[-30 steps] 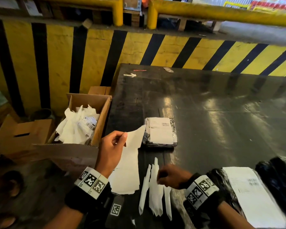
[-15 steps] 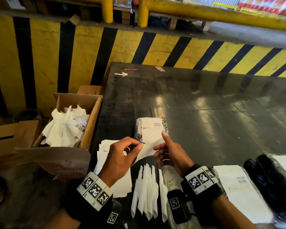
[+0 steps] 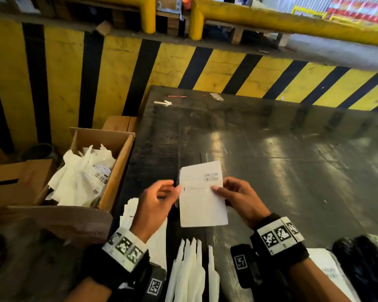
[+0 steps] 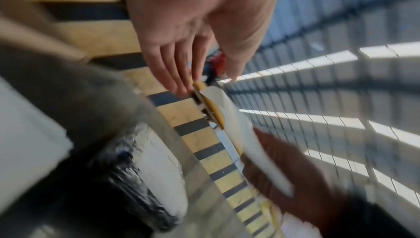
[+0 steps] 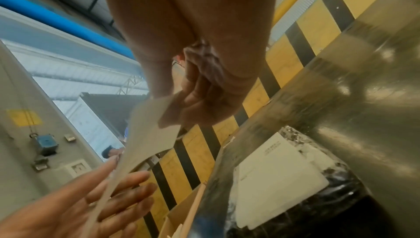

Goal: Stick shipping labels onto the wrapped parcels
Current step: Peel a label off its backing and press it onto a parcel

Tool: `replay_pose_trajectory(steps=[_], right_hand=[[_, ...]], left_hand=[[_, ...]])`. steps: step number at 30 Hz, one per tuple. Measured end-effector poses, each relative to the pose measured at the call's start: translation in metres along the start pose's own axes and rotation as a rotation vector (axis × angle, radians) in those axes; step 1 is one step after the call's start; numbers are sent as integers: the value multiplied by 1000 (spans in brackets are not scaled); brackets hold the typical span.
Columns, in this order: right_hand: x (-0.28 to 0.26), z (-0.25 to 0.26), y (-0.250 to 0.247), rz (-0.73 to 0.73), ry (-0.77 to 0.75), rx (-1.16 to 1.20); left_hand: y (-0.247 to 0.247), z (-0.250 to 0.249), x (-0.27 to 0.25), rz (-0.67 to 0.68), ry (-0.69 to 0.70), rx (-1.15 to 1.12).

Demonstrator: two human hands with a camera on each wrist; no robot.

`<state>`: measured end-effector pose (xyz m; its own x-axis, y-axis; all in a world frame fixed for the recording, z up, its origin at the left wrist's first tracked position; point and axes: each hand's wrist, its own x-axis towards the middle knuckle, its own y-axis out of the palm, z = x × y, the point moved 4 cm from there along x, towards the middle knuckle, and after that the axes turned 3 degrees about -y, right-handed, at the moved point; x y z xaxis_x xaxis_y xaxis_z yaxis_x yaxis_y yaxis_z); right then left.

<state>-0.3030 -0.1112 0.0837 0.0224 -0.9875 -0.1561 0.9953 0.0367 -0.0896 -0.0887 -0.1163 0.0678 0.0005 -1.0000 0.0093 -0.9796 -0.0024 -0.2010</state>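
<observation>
A white shipping label (image 3: 202, 199) hangs flat above the black table (image 3: 271, 160), held at both side edges. My left hand (image 3: 172, 190) pinches its left edge between thumb and fingers. On the right edge, my right hand (image 3: 218, 189) has its thumb on top and its fingers curled underneath. The sheet (image 5: 150, 134) bends between the two hands in the right wrist view. Beneath it lies a black-wrapped parcel (image 5: 336, 188) that carries a white label (image 5: 279, 179). In the head view only a dark sliver of the parcel (image 3: 176, 182) shows.
An open cardboard box (image 3: 120, 168) of crumpled white backing paper stands left of the table. A stack of label sheets (image 3: 129, 216) and several white strips (image 3: 192, 271) lie near me. More black parcels (image 3: 362, 264) sit at the lower right. A striped yellow-black wall (image 3: 205, 66) runs behind.
My left hand brought the sheet from beside the box to over the parcel. My right hand left the white strips and took the sheet's right edge; the label now covers the parcel.
</observation>
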Motion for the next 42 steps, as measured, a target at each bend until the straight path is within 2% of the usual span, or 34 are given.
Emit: replay_pose_trajectory(steps=[1,3,7,9,13,16,19,30,42], right_hand=[[3,-6,0,19,32,-5],[12,-21,-4,12,128,-28],[33,-43,-15,7,323,-106],[46,-48,-20,10,367,-119],[68,-49,-30,-4,276,-156],[76,-48,-35,-13,218,-87],[84,-50,-36,-25,177,-125],[91,-72,-36,-110,176,-244],[98,-95,-37,-167,215,-350]], left_hand=[[4,6,7,72,-111,-65],[12,15,18,143,-231,-123],[30,28,33,118,-213,48],[41,33,40,108,-206,135],[50,30,54,113,-231,124],[48,27,70,52,-194,117],[50,33,83,32,-215,131],[73,61,96,51,-249,254],[84,66,101,30,-273,462]])
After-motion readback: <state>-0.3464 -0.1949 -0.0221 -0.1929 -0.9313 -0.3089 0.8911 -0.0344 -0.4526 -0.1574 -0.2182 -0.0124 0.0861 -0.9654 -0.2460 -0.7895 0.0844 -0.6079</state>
